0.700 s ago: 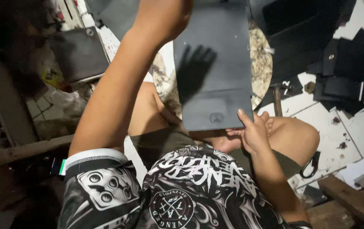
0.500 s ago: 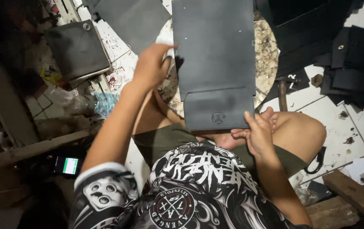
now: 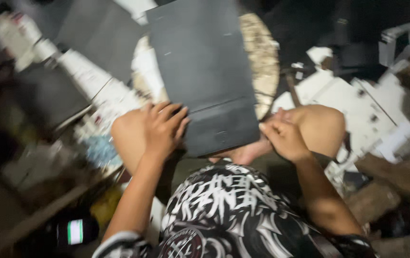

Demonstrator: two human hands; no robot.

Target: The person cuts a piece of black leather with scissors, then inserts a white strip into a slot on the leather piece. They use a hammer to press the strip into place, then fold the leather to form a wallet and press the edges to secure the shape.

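A long dark grey flat panel [image 3: 204, 71] lies lengthwise over a round worn wooden block [image 3: 262, 67], its near end between my knees. My left hand [image 3: 159, 129] grips the panel's near left edge, fingers curled over the top. My right hand [image 3: 285, 138] pinches its near right corner beside my right knee. The frame is blurred by motion.
Another dark sheet [image 3: 97, 36] lies at the back left. White boards with small holes [image 3: 358, 105] cover the floor on the right, with dark pieces [image 3: 353, 43] piled behind them. A phone with a lit screen [image 3: 73, 231] lies at the lower left. Scraps lie on the left.
My left hand came back from the panel's far end to its near left edge. The panel slid a little nearer to me. My right hand stayed at the near right corner.
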